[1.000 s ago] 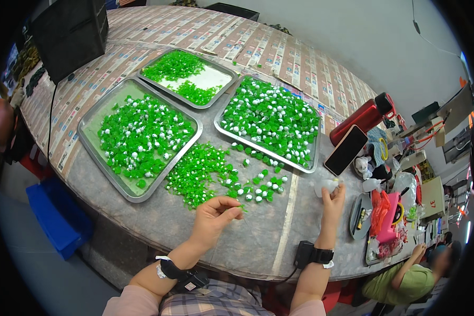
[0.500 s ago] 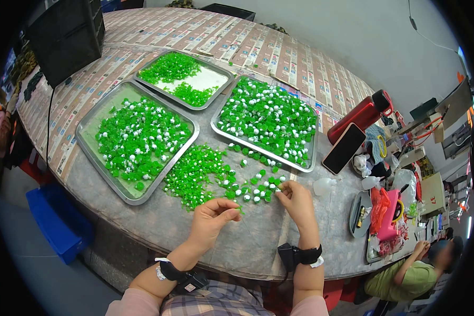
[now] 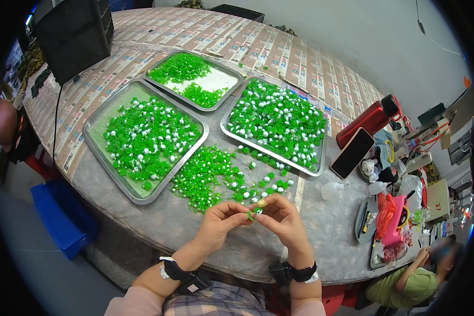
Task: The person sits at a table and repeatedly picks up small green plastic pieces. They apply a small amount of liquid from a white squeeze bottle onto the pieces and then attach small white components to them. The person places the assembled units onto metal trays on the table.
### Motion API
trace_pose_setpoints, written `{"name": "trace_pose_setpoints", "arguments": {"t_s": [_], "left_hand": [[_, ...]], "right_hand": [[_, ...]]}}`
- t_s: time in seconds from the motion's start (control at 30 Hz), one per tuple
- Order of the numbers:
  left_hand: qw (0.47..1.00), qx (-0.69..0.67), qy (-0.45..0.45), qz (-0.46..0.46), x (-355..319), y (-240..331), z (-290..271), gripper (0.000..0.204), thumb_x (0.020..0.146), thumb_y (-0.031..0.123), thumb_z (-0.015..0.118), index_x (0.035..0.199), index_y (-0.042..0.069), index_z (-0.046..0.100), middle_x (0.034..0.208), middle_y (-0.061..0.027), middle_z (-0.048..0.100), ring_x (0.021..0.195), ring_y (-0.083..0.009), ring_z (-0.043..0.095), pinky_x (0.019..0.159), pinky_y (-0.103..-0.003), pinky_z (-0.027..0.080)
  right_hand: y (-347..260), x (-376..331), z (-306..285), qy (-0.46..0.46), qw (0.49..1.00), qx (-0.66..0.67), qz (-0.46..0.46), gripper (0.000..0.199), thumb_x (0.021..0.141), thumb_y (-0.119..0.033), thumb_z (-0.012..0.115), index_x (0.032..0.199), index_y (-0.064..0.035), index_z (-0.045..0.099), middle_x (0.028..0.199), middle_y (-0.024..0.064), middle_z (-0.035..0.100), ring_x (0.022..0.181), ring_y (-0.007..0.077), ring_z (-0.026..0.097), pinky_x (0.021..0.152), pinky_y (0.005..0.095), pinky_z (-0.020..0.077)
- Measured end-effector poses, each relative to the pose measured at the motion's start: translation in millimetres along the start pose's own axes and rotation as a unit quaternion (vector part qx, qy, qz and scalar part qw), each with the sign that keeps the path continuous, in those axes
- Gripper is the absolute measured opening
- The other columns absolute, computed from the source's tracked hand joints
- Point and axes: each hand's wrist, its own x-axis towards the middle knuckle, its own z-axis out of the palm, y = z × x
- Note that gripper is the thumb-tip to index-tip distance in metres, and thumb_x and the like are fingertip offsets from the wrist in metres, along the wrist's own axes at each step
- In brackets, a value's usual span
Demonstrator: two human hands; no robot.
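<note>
My left hand [image 3: 221, 224] pinches a small green piece [image 3: 250, 216] between thumb and fingertips. Close against it, my right hand [image 3: 280, 221] grips a small green-and-white ball piece [image 3: 257, 210], its white part marked with black. The fingertips of both hands meet over the near part of the table, and the exact contact between the two pieces is too small to make out. Just beyond my hands lie a heap of small green pieces [image 3: 200, 179] and, to its right, a loose scatter of green-and-white ball pieces [image 3: 271, 187].
Metal trays stand behind the heap: one at left [image 3: 138, 201] and one at right [image 3: 300, 169] with green-and-white pieces, another farther back [image 3: 222, 80] with green pieces. A phone [image 3: 352, 152] leans by a red bottle [image 3: 367, 122]. A person in green [image 3: 405, 287] sits at right.
My right hand has come left from the scattered ball pieces, bringing one with it. Both hands, apart before, now meet at the fingertips. The view has shifted slightly.
</note>
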Motion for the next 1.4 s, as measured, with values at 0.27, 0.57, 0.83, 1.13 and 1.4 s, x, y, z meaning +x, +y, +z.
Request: {"name": "trace_pose_setpoints", "arguments": {"t_s": [0.27,0.57,0.83,1.13,1.4], "left_hand": [[1.0,-0.004,0.013,0.003,1.1,-4.8,-3.9,0.009,0.078,0.004,0.054,0.086,0.0,0.056,0.083,-0.0075,0.059,0.076,-0.0122,0.057,0.069,-0.024,0.048],[1.0,0.004,0.015,-0.004,0.7,-3.8,-1.6,0.01,0.078,0.005,0.053,0.087,0.0,0.055,0.084,-0.0075,0.059,0.076,-0.0128,0.057,0.07,-0.025,0.048],[1.0,0.024,0.01,-0.003,0.6,-6.5,-2.8,0.011,0.079,0.006,0.053,0.088,0.0,0.055,0.086,-0.0078,0.059,0.078,-0.0133,0.057,0.071,-0.026,0.047],[0.997,0.063,0.029,0.037,1.3,-7.6,-2.7,0.01,0.078,0.006,0.054,0.086,0.001,0.054,0.083,-0.0088,0.059,0.077,-0.0162,0.058,0.07,-0.028,0.048],[0.994,0.08,0.042,0.067,-0.4,-6.9,1.5,0.01,0.077,0.004,0.054,0.086,0.0,0.054,0.082,-0.0087,0.059,0.073,-0.0158,0.059,0.069,-0.027,0.049]], "right_hand": [[5.2,-2.0,1.3,0.028,0.992,-0.123,-0.014,0.023,0.074,-0.003,0.057,0.097,0.0001,0.053,0.089,0.0071,0.059,0.082,0.0135,0.056,0.072,0.0247,0.0439],[1.5,-6.4,7.2,0.072,0.971,-0.225,-0.047,0.019,0.072,-0.006,0.059,0.09,-0.0009,0.057,0.084,0.0065,0.06,0.078,0.0153,0.057,0.07,0.0249,0.0436],[-12.2,-9.1,9.0,0.08,0.924,-0.349,-0.133,0.02,0.067,-0.004,0.06,0.086,-0.0024,0.058,0.075,0.0076,0.057,0.072,0.0204,0.054,0.067,0.0269,0.042],[-5.0,-14.0,4.7,0.11,0.97,-0.187,-0.112,0.02,0.071,0.001,0.058,0.091,0.0003,0.053,0.087,0.0085,0.059,0.078,0.0142,0.058,0.071,0.0247,0.0453],[1.4,-14.5,9.1,0.097,0.989,-0.079,-0.074,0.019,0.072,-0.001,0.06,0.09,0.0022,0.054,0.086,0.0085,0.06,0.08,0.0144,0.058,0.071,0.024,0.0456]]}}
